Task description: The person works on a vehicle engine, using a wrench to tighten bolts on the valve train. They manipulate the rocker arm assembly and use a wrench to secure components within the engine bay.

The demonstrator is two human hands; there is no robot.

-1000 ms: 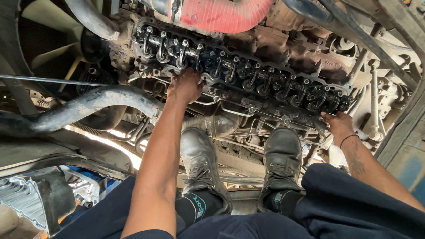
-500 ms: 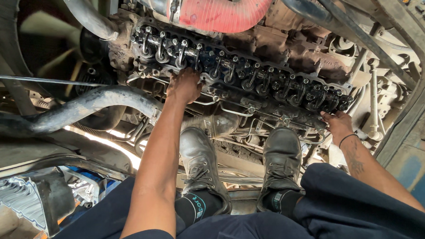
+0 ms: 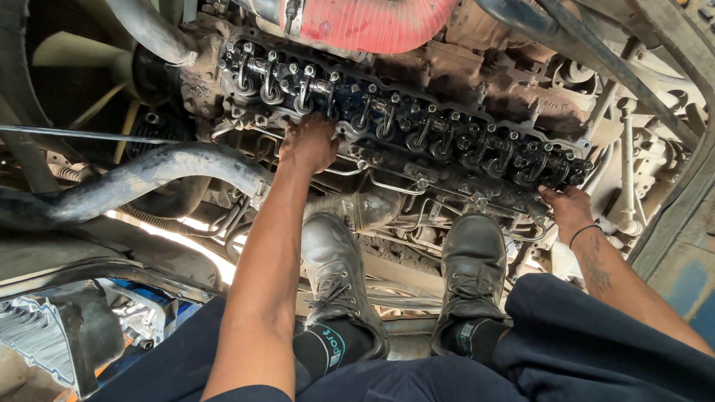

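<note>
Both hands, left hand [image 3: 309, 142] and right hand [image 3: 567, 206], grip cylinder head [image 3: 419, 132] (red hose [image 3: 372, 17] above)

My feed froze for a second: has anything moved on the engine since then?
Nothing visibly changed. The left hand rests on the near edge of the cylinder head, the right hand at its far right end, and both boots stand on the engine below.

Beneath my 2 black boots [image 3: 403, 288], a red hose [image 3: 372, 17] curves across the top, a grey pipe [image 3: 140, 178] sweeps left beside pale fan blades [image 3: 56, 54], and a thin metal rod [image 3: 44, 134] crosses above a ribbed silver casting [image 3: 14, 333].
</note>
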